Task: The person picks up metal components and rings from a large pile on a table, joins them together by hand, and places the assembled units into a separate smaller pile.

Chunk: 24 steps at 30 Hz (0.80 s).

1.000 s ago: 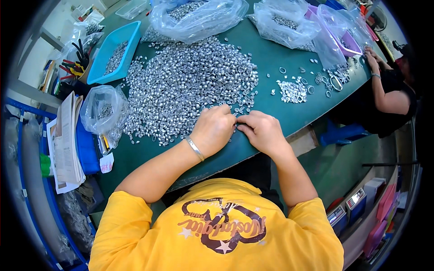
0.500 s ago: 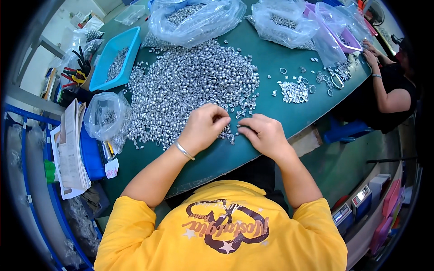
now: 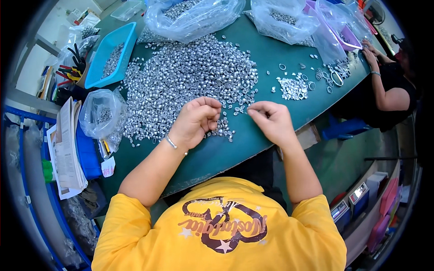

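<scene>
by silver pieces [image 3: 190, 74], left hand [image 3: 195, 121] half-curled, right hand [image 3: 274, 121] narrowly pinched, contents unclear

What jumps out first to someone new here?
The big heap of small silvery pieces, spread over the green table just left of the view's centre. Next, the person's left hand over the heap's near edge and right hand to the right of it. The bright yellow shirt fills the bottom centre, and a turquoise tray stands at the heap's upper left.
</scene>
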Tool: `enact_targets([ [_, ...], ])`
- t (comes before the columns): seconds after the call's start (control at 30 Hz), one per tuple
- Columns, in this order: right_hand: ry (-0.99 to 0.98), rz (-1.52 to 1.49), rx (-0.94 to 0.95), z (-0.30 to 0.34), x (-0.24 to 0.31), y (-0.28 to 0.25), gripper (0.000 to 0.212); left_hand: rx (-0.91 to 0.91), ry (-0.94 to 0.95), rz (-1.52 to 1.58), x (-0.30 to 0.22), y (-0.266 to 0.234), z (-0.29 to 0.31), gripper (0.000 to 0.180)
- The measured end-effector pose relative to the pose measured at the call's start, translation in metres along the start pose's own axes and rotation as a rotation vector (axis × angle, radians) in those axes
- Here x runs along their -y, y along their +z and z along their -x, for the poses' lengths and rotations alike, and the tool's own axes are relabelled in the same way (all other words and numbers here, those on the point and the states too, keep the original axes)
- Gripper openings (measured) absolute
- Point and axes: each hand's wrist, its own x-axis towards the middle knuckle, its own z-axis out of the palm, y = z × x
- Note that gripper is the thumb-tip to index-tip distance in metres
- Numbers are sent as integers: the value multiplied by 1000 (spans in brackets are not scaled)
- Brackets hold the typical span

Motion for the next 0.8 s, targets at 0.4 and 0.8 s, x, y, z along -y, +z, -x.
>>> enact_targets([
  [0.4, 280, -790, 43, -10, -2, -25, 11, -88, 755, -1484, 31, 18, -25, 8],
  [0.8, -351, 429, -172, -15, -4, 15, 8, -122, 79, 11, -13, 10, -7, 8],
])
